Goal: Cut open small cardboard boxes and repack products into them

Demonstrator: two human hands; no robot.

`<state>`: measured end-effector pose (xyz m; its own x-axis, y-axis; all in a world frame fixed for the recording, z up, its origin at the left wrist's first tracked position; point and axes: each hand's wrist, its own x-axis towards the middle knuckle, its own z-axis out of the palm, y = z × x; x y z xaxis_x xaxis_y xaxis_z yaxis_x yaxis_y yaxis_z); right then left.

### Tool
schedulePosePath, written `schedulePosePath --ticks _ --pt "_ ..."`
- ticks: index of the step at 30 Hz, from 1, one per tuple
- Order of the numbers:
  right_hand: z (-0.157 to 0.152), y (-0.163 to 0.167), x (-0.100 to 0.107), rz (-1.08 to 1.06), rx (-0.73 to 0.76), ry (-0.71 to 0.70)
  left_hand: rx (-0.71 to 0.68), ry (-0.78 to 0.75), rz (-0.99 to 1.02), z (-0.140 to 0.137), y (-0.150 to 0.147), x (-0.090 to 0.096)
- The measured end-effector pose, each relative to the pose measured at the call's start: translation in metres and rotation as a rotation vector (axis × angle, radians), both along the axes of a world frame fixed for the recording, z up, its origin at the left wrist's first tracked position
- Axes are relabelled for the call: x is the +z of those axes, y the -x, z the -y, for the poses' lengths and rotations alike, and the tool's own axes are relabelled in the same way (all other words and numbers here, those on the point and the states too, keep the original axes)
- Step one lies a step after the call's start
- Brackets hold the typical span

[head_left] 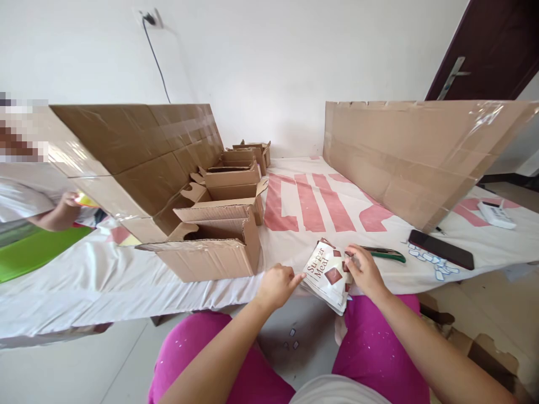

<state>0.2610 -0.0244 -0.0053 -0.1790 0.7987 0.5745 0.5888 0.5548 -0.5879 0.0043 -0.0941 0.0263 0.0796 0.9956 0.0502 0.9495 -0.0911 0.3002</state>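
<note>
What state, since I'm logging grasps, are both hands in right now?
Left hand: closed, holding the white packets at their left edge.
Right hand: at the packets' right edge, partly closed; whether gripping cannot be told.

1. White wall [269, 62], plain; socket [158, 18] upper left, dark cable [155, 59] hanging.
2. Dark reddish-brown door [497, 45], right; metal handle [452, 77].
3. Floor [105, 370]: pale tiles.
4. Table [105, 297], white-clothed.

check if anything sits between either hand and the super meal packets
Nothing visible does: the left hand and right hand both touch the Super Meal packets, at opposite sides. The green-handled tool lies beyond the right hand.
</note>
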Motion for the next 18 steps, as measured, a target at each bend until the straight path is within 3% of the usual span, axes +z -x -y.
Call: schedulePosePath --ticks 6,10,13,16,18 --pt "-0.004 -0.004 -0.022 -0.004 -0.018 0.063 0.058 0.030 0.264 -0.004 -0.018 -0.014" --pt "-0.009 -0.011 -0.024 -0.161 -0.091 0.327 0.103 0.102 0.512 -0.013 -0.013 -0.016" --pt "-0.016 -0.015 -0.021 -0.231 -0.021 0.547 0.097 0.028 0.613 -0.018 -0.008 -0.016" --pt "-0.019 -0.015 -0.019 -0.234 0.093 0.657 0.122 -0.032 0.687 -0.020 -0.006 -0.017" --pt "-0.018 -0.015 -0.021 -0.212 0.130 0.686 0.219 0.005 0.679 -0.020 -0.005 -0.019"
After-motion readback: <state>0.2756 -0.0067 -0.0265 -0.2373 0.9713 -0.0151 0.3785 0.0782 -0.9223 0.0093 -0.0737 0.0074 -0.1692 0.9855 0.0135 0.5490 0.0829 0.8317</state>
